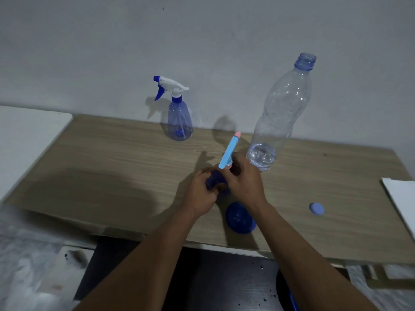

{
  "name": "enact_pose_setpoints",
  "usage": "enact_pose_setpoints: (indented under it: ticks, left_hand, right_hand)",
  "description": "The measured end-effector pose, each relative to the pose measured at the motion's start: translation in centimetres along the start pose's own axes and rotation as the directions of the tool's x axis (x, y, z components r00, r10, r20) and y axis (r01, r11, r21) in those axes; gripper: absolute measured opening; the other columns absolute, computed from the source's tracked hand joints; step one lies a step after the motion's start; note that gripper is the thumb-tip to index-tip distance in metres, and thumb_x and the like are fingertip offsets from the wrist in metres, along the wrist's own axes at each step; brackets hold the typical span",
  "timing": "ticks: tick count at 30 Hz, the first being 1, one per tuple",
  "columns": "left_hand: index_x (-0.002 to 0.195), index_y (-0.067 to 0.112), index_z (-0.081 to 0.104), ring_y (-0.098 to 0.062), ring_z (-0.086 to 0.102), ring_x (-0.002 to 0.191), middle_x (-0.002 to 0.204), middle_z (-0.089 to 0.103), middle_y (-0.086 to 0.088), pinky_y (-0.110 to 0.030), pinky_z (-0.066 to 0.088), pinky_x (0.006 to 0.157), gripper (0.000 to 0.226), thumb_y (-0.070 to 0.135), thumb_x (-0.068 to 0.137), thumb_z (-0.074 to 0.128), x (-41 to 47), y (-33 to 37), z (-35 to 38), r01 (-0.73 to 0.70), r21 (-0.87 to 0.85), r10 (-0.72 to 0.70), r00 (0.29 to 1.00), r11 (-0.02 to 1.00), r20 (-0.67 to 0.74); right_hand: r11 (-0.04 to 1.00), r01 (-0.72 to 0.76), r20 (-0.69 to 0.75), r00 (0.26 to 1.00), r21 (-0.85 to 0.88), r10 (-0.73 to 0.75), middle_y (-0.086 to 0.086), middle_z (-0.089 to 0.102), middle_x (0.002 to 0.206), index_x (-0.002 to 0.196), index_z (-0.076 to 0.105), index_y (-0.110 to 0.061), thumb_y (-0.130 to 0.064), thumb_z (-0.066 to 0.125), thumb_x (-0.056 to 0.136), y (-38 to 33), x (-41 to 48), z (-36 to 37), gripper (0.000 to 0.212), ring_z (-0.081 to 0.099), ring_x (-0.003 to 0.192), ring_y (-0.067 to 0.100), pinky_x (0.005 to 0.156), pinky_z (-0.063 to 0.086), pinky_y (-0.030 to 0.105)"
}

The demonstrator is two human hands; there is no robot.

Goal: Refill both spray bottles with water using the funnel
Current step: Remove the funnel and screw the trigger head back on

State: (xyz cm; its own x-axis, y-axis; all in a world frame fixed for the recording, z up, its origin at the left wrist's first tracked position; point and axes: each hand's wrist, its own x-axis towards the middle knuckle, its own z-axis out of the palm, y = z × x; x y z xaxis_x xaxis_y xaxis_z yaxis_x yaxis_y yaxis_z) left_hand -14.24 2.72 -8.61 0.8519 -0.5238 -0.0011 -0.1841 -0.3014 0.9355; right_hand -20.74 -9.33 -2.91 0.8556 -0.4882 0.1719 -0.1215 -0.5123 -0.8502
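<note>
The left hand [202, 194] curls round the upper part of a dark blue spray bottle [241, 217] at mid-table, and the right hand [244, 180] pinches the base of its light blue top [230, 151], which sticks up past the fingers. The second spray bottle [179, 122] stands well behind the hands by the wall. The open water bottle [276, 113], nearly empty, stands just right of them, and a blue cap [316, 208] lies further right

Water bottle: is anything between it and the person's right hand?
Nothing visible. The water bottle stands just beyond the right hand, which grips a spray bottle; the blue cap lies off to the right.
</note>
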Motion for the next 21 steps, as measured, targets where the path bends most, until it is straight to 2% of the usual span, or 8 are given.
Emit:
enact_pose_setpoints:
  ticks: [3, 4, 7, 9, 12, 15, 18, 21]
  left_hand:
    - [0.099, 0.02, 0.072, -0.012, 0.068, 0.087, 0.104, 0.066, -0.001, -0.041, 0.058, 0.08, 0.023, 0.02, 0.076, 0.073, 0.0, 0.0, -0.2, 0.02, 0.049, -0.02, 1.0, 0.999, 0.002]
    - [0.102, 0.02, 0.072, -0.009, 0.067, 0.087, 0.106, 0.065, 0.0, -0.034, 0.058, 0.08, 0.023, 0.017, 0.079, 0.074, -0.1, 0.1, -0.3, 0.02, 0.055, -0.021, 1.0, 0.998, 0.011]
    - [0.108, 0.017, 0.072, 0.003, 0.062, 0.083, 0.104, 0.063, 0.003, -0.005, 0.047, 0.071, 0.03, 0.006, 0.08, 0.071, -0.2, 0.4, -0.4, 0.005, 0.063, -0.005, 1.0, 0.998, 0.007]
    - [0.108, 0.02, 0.071, 0.002, 0.062, 0.087, 0.104, 0.065, 0.003, -0.009, 0.049, 0.076, 0.033, 0.012, 0.076, 0.07, -0.2, 0.5, -0.4, -0.031, 0.062, 0.031, 0.999, 0.998, 0.009]
    - [0.113, 0.028, 0.069, -0.007, 0.066, 0.096, 0.108, 0.067, 0.004, -0.032, 0.057, 0.086, 0.04, 0.021, 0.074, 0.07, -0.1, 0.2, -0.4, -0.037, 0.024, 0.037, 0.999, 0.999, 0.028]
    - [0.113, 0.025, 0.07, -0.006, 0.065, 0.099, 0.11, 0.066, 0.003, -0.024, 0.055, 0.087, 0.041, 0.007, 0.077, 0.071, -0.1, 0.4, -0.5, -0.054, 0.027, 0.053, 0.998, 0.998, 0.02]
    - [0.114, 0.021, 0.069, -0.008, 0.065, 0.096, 0.11, 0.062, 0.001, -0.014, 0.052, 0.082, 0.04, 0.002, 0.078, 0.069, -0.1, 0.1, -0.4, -0.029, 0.061, 0.029, 1.0, 0.998, -0.003]
    - [0.112, 0.02, 0.07, -0.007, 0.066, 0.094, 0.112, 0.061, 0.003, -0.021, 0.055, 0.083, 0.038, 0.002, 0.078, 0.069, 0.0, -0.3, -0.2, 0.005, 0.039, -0.005, 1.0, 0.999, -0.001]
  right_hand:
    - [0.994, -0.071, -0.006, 0.997, 0.088, 0.071, -0.014, 0.07, 0.087, 0.096, 0.059, -0.026, -0.029, 0.077, 0.087, -0.4, 0.1, 0.2, 0.021, 0.066, 0.081, -0.002, 0.066, 0.05, 0.012]
    - [0.992, -0.081, -0.006, 0.997, 0.095, 0.082, -0.014, 0.07, 0.089, 0.098, 0.059, -0.025, -0.029, 0.078, 0.086, -0.5, 0.1, 0.2, 0.023, 0.066, 0.083, -0.003, 0.067, 0.049, 0.011]
    - [0.993, -0.053, 0.005, 0.999, 0.103, 0.052, -0.007, 0.071, 0.087, 0.099, 0.057, -0.022, -0.029, 0.071, 0.091, -0.3, -0.2, 0.1, 0.018, 0.068, 0.082, 0.005, 0.068, 0.054, 0.02]
    - [0.993, -0.039, 0.002, 0.999, 0.114, 0.039, -0.005, 0.072, 0.088, 0.099, 0.057, -0.021, -0.029, 0.067, 0.094, -0.2, -0.2, 0.0, 0.014, 0.069, 0.081, 0.008, 0.071, 0.056, 0.027]
    - [0.991, -0.065, -0.019, 0.998, 0.121, 0.068, -0.011, 0.073, 0.092, 0.102, 0.059, -0.022, -0.028, 0.07, 0.092, -0.3, -0.1, 0.1, 0.016, 0.069, 0.085, -0.001, 0.069, 0.053, 0.014]
    - [0.988, -0.044, -0.04, 0.998, 0.146, 0.05, -0.011, 0.073, 0.093, 0.105, 0.062, -0.02, -0.023, 0.07, 0.092, -0.2, -0.3, 0.5, 0.015, 0.069, 0.086, -0.002, 0.069, 0.049, 0.009]
    - [0.979, -0.088, -0.064, 0.993, 0.183, 0.101, -0.01, 0.073, 0.094, 0.101, 0.061, -0.019, -0.026, 0.076, 0.088, 0.0, -0.2, 0.9, 0.021, 0.069, 0.087, -0.001, 0.071, 0.052, 0.013]
    - [0.971, -0.134, -0.1, 0.983, 0.197, 0.156, -0.012, 0.072, 0.095, 0.103, 0.06, -0.022, -0.035, 0.082, 0.081, -0.2, -0.1, 1.4, 0.034, 0.07, 0.088, -0.001, 0.076, 0.057, 0.022]
